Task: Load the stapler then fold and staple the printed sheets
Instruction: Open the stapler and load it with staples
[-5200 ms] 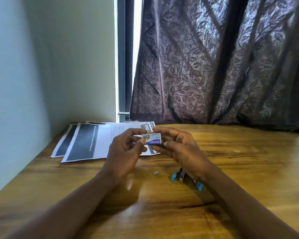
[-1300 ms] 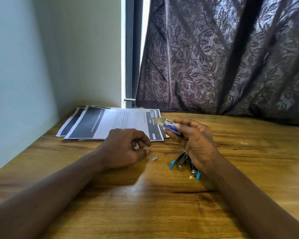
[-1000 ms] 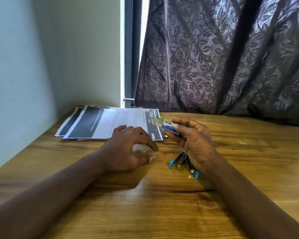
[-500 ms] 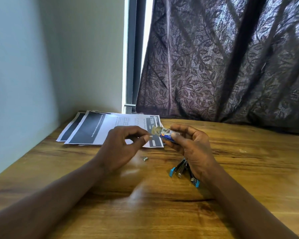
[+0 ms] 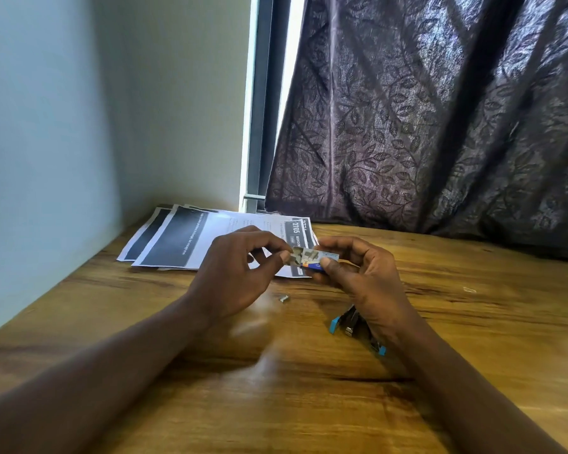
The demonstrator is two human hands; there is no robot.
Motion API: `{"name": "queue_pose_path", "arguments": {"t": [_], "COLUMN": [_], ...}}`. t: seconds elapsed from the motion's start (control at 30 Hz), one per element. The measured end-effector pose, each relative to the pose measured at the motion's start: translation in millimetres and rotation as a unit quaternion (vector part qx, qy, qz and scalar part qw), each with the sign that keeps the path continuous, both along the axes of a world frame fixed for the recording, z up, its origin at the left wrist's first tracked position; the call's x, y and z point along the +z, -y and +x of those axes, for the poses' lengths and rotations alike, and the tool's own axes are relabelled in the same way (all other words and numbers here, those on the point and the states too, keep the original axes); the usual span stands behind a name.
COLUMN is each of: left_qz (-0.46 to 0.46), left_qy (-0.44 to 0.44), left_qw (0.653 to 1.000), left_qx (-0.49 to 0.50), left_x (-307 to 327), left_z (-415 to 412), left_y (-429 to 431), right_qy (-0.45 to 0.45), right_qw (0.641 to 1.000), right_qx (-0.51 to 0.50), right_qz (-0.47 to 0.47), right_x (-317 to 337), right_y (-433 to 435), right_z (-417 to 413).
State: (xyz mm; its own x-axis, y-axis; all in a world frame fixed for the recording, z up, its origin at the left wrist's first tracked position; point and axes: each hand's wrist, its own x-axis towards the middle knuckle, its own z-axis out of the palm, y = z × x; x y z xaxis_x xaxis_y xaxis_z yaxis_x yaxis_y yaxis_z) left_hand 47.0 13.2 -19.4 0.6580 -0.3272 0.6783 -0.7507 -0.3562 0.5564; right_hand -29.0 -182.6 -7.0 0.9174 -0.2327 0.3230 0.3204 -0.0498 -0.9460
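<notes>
My right hand (image 5: 368, 276) grips a small blue and white staple box (image 5: 313, 258) above the table, its left end open with metal staples showing. My left hand (image 5: 233, 276) pinches at that open end with thumb and forefinger. A short strip of staples (image 5: 284, 299) lies loose on the wood below the hands. The stapler (image 5: 350, 321), black with blue ends, lies opened on the table, partly hidden under my right wrist. The printed sheets (image 5: 194, 240), with dark bands and text, lie spread at the back left.
The wooden table (image 5: 276, 404) meets a pale wall (image 5: 46, 158) on the left. A dark leaf-patterned curtain (image 5: 440, 126) hangs along the back edge. A small pale scrap (image 5: 469, 290) lies on the wood at the right.
My left hand rose from the table, where it reached toward the loose staple strip, and came up to the open end of the box. The right hand kept its hold on the box.
</notes>
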Motion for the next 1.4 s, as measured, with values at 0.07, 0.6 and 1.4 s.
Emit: {"name": "queue_pose_path", "arguments": {"t": [0.07, 0.6, 1.4], "left_qz": [0.025, -0.010, -0.231], "left_qy": [0.028, -0.090, -0.407], "left_qw": [0.999, 0.996, 0.868], "left_qx": [0.021, -0.004, -0.167], "left_x": [0.8, 1.0, 7.6], "left_z": [-1.1, -5.0, -9.3], "left_y": [-0.6, 2.2, 3.1], "right_qy": [-0.001, -0.036, -0.079], "right_qw": [1.000, 0.998, 0.989], "right_qx": [0.000, 0.036, 0.075], "right_qz": [-0.003, 0.024, 0.103], "right_x": [0.4, 2.4, 4.0], "right_y": [-0.1, 0.3, 2.5], "right_z": [-0.3, -2.9, -1.9]}}
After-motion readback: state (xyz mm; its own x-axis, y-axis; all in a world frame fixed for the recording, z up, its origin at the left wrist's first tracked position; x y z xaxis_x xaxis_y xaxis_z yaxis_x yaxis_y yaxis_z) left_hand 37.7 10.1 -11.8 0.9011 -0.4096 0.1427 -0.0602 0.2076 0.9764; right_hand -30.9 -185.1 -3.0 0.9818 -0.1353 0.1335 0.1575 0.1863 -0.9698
